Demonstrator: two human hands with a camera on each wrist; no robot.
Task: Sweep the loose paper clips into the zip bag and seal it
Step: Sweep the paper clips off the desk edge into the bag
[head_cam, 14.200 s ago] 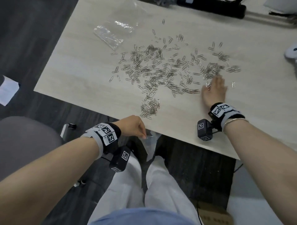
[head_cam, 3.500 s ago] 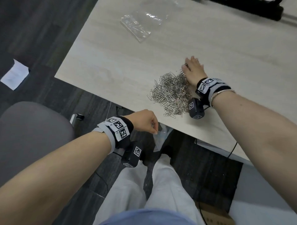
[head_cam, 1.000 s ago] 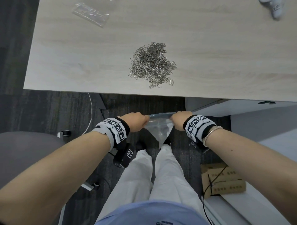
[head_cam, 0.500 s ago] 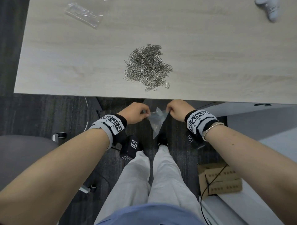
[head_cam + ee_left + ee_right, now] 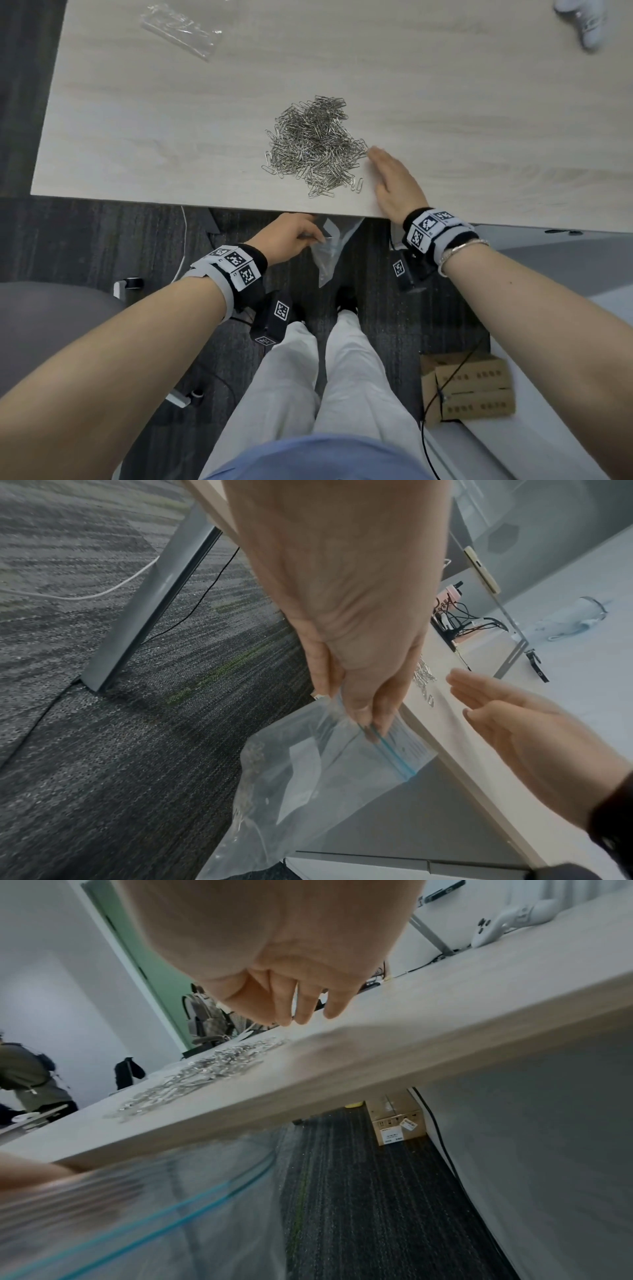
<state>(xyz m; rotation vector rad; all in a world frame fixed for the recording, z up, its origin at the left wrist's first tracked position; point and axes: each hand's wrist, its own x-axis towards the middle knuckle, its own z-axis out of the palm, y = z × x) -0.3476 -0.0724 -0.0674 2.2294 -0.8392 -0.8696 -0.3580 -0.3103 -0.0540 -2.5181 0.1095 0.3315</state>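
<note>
Pale wooden desk (image 5: 205, 113) carries a gathered heap of paper clips (image 5: 313, 144) near its front edge, where the right hand (image 5: 394, 181), fingers straight and together, seems poised to sweep them into the zip bag (image 5: 329, 775) the left hand (image 5: 291, 236) pinches below.

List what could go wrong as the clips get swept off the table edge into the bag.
1. The left hand pinches the zip bag at one spot only, so its mouth may sag shut and clips fall to the carpet.
2. The paper clip pile looks wider than the bag opening below the table edge; clips at the sides may miss.
3. The right hand sits beside the pile; one sideways push could scatter it.
</note>
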